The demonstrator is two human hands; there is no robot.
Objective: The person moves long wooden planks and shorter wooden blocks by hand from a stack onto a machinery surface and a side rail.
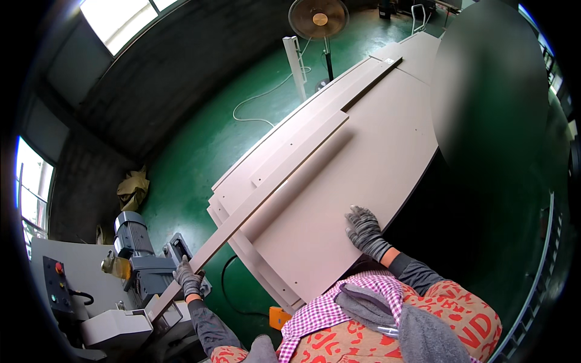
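A long, narrow light-coloured board (pixel 272 186) slants from the machine at lower left up over a stack of wide panels. My left hand (pixel 188 277), in a grey knit glove, is closed around the board close to its lower end, beside the machine. That lower end reaches the machine's pale housing (pixel 116 327). On the top wide panel (pixel 321 206), near its right edge, my gloved right hand (pixel 367 231) rests with its fingers stretched out and nothing held. The narrow board's far end lies above the panel and casts a shadow on it.
Another strip (pixel 369 83) lies along the stack's far side. A grey motor (pixel 134 233) and a control panel with a red button (pixel 59 268) stand at left. Beyond the stack are a fan (pixel 319 19) and a white post (pixel 295 66). A blurred patch covers the upper right.
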